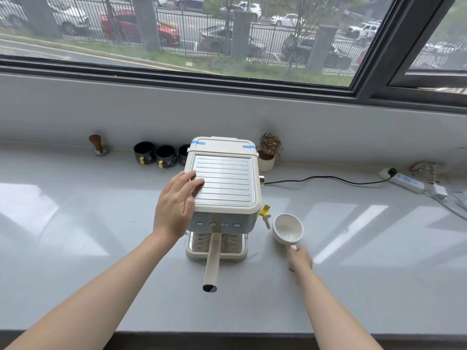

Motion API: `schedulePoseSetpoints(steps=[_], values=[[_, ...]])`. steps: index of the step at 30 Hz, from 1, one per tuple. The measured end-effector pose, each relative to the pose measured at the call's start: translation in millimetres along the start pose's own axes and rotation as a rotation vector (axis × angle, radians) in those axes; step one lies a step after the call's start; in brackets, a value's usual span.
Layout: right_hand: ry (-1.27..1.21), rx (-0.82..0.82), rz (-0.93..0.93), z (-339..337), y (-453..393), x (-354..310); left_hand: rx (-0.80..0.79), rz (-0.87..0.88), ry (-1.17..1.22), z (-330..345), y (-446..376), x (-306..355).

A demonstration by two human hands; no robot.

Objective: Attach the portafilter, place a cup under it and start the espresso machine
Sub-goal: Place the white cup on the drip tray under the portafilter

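Observation:
A cream espresso machine (225, 183) stands mid-counter with a ribbed metal top. The portafilter (213, 258) sits under its front, and its long cream handle points toward me. My left hand (177, 205) lies flat on the machine's top left corner and side, fingers spread. My right hand (299, 258) grips the handle of a white cup (288, 227) that rests on the counter just right of the machine, beside the steam wand (266, 221). The drip tray (217, 248) below the portafilter holds no cup.
Three black cups with gold handles (156, 154) line up behind the machine's left side, with a wooden-handled tamper (97, 145) further left. A small potted plant (269, 152) sits behind on the right. A black cord (328, 179) runs to a power strip (406, 181) at far right.

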State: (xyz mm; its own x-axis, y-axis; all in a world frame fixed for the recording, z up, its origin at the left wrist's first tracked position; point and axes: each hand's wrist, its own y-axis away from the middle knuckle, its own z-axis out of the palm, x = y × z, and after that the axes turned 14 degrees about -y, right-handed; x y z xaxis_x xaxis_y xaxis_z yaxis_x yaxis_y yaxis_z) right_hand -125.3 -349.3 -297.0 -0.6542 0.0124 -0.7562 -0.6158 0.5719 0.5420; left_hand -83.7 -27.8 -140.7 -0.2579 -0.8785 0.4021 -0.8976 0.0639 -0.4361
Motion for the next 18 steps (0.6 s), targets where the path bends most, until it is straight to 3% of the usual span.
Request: schedulePoseSetpoints(steps=[6, 18], values=[[-0.226, -0.114, -0.047, 1.0, -0.9, 7.6, -0.022, 0.011, -0.04, -2.1, -0.3, -0.9], [-0.079, -0.404, -0.174, -10.3, 92.8, 50.3, -0.048, 0.001, -0.015, -2.7, 0.8, -1.3]])
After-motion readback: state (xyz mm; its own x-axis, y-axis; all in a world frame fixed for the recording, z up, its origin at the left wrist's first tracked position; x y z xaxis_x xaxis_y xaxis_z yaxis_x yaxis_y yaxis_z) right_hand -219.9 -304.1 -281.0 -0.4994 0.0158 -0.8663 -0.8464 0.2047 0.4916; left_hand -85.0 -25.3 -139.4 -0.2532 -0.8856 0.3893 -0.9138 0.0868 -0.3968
